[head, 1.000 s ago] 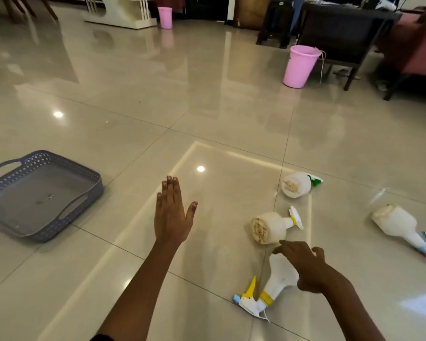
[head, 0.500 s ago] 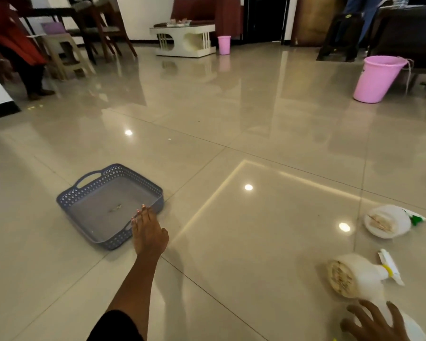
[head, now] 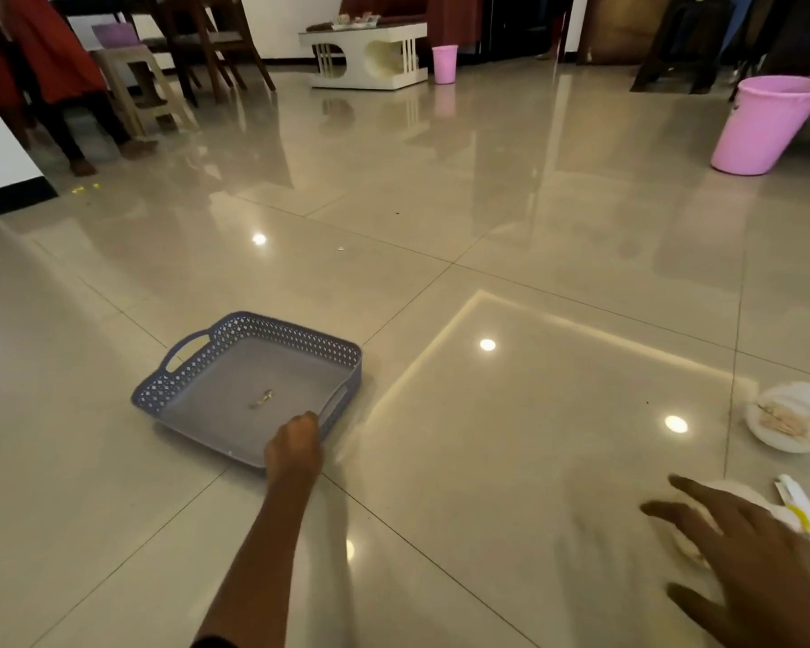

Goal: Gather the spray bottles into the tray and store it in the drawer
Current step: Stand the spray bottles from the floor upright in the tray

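Observation:
A grey-blue perforated tray [head: 295, 336] with two handles lies on the tiled floor, left of centre, with only a small scrap inside. My left hand [head: 294, 449] is closed over its near right rim, beside the handle. At the right edge a white spray bottle [head: 789, 413] lies on its side with its base toward me. Nearer, a second white spray bottle [head: 789, 507] with a white-and-yellow trigger lies partly under my right hand [head: 744, 549], whose fingers are spread over it; whether they touch it is unclear.
A pink bucket [head: 768, 123] leans at the far right. A smaller pink bin [head: 444, 63] stands by a low white table [head: 365, 53]. Chairs, a stool [head: 134, 81] and a person's legs [head: 76, 133] are at the far left.
The view swung left, away from the bottles. My left hand reached across to the tray and closed on its rim. My right hand stayed over the nearest bottles with fingers spread.

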`<state>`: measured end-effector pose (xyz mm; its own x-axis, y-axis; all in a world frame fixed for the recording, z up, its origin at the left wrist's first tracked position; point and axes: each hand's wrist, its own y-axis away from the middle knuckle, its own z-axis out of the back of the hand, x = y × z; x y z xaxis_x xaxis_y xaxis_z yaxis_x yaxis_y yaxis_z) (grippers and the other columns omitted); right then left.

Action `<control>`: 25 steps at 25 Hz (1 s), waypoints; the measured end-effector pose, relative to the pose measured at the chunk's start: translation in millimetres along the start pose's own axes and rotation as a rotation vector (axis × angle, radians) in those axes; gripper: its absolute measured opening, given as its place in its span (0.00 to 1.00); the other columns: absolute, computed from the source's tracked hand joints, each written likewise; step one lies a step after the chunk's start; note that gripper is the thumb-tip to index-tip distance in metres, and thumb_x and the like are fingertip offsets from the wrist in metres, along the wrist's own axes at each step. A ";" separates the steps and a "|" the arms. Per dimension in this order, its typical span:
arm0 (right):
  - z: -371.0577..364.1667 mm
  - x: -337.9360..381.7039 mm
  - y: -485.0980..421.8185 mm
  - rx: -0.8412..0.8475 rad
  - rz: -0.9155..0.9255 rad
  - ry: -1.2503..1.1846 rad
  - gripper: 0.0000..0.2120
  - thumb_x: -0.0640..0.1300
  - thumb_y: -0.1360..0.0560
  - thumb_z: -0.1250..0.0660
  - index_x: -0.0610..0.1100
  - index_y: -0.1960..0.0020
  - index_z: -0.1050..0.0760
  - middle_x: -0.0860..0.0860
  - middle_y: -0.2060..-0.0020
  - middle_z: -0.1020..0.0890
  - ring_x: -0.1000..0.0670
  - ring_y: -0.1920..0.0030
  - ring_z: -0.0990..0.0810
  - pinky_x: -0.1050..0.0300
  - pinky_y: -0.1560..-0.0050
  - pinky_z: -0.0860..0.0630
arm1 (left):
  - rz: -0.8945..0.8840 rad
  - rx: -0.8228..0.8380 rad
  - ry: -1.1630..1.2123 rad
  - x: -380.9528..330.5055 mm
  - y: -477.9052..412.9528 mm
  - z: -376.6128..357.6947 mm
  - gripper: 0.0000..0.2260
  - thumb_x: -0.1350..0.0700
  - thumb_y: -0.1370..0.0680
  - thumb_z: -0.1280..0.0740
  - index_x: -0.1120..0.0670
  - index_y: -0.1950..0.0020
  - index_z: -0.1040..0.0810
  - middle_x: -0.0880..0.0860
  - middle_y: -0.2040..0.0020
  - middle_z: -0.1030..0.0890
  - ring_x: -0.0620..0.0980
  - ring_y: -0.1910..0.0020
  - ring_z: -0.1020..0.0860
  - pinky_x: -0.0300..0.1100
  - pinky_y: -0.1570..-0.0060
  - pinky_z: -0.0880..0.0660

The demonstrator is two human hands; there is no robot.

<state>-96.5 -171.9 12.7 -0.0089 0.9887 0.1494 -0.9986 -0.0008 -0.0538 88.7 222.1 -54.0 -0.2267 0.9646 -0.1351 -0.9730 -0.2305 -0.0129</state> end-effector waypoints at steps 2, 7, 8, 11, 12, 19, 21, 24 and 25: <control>-5.4 32.0 -13.3 -0.036 0.072 -0.223 0.22 0.57 0.37 0.32 0.63 0.44 0.33 0.58 0.44 0.24 0.48 0.45 0.22 0.48 0.48 0.25 | -0.068 0.070 0.063 -37.0 24.1 -4.4 0.07 0.61 0.23 0.40 0.57 0.47 0.25 0.55 0.50 0.18 0.54 0.51 0.19 0.43 0.54 0.25; -65.6 88.4 -37.9 0.262 -0.200 -0.896 0.26 0.47 0.28 0.30 0.46 0.33 0.34 0.51 0.40 0.25 0.52 0.45 0.24 0.64 0.48 0.28 | -0.186 0.327 0.588 -124.1 110.4 -21.0 0.09 0.54 0.24 0.35 0.56 0.49 0.19 0.54 0.53 0.16 0.52 0.55 0.18 0.41 0.56 0.23; -70.6 91.6 -36.7 0.317 -0.283 -1.002 0.28 0.49 0.27 0.31 0.45 0.31 0.36 0.49 0.40 0.25 0.52 0.45 0.24 0.65 0.50 0.27 | -0.199 0.441 0.765 -136.2 126.4 -18.4 0.10 0.53 0.23 0.36 0.56 0.48 0.19 0.55 0.53 0.16 0.51 0.57 0.18 0.40 0.57 0.22; -80.2 82.4 -31.6 0.306 -0.468 -1.146 0.34 0.53 0.28 0.32 0.44 0.28 0.41 0.44 0.37 0.25 0.46 0.41 0.23 0.61 0.49 0.24 | -0.166 0.460 0.983 -131.7 135.5 -8.0 0.10 0.55 0.22 0.38 0.56 0.47 0.19 0.57 0.52 0.17 0.50 0.58 0.19 0.42 0.58 0.20; -83.3 76.2 -30.0 0.282 -0.510 -1.106 0.33 0.52 0.27 0.32 0.43 0.28 0.41 0.42 0.36 0.26 0.44 0.39 0.24 0.58 0.47 0.25 | -0.156 0.287 0.882 -118.4 126.9 -3.9 0.09 0.55 0.22 0.37 0.55 0.45 0.20 0.56 0.50 0.17 0.50 0.55 0.20 0.43 0.55 0.20; -76.7 74.7 -34.2 0.211 -0.383 -0.810 0.22 0.32 0.29 0.40 0.40 0.36 0.30 0.47 0.63 0.23 0.50 0.67 0.26 0.61 0.64 0.27 | 0.472 0.106 0.335 22.8 83.3 5.1 0.24 0.56 0.31 0.29 0.67 0.40 0.28 0.69 0.42 0.24 0.68 0.44 0.25 0.57 0.42 0.29; -60.4 69.1 -27.8 0.158 -0.349 -0.790 0.22 0.31 0.30 0.40 0.41 0.37 0.29 0.55 0.72 0.25 0.57 0.74 0.28 0.70 0.71 0.32 | 0.489 0.271 0.417 37.5 94.7 -1.9 0.22 0.54 0.27 0.31 0.66 0.40 0.25 0.69 0.44 0.22 0.68 0.46 0.24 0.57 0.44 0.26; -29.9 46.3 -14.1 0.044 -0.326 -0.793 0.21 0.31 0.31 0.39 0.44 0.40 0.27 0.57 0.83 0.27 0.60 0.78 0.28 0.66 0.73 0.33 | 0.339 0.158 0.404 18.4 112.5 17.7 0.16 0.56 0.25 0.33 0.65 0.43 0.22 0.70 0.48 0.21 0.70 0.47 0.24 0.57 0.46 0.26; -17.4 36.9 -7.9 -0.002 -0.322 -0.787 0.21 0.32 0.31 0.39 0.45 0.41 0.27 0.56 0.82 0.27 0.59 0.78 0.28 0.62 0.72 0.32 | 0.277 0.102 0.421 7.0 115.1 29.5 0.14 0.55 0.26 0.33 0.64 0.45 0.21 0.70 0.50 0.20 0.70 0.48 0.24 0.57 0.49 0.27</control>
<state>-88.1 -132.8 1.5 0.2403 0.5484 0.8010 -0.9587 0.2635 0.1072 -26.2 206.2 -27.1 -0.4603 0.7287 -0.5072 -0.8827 -0.4364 0.1742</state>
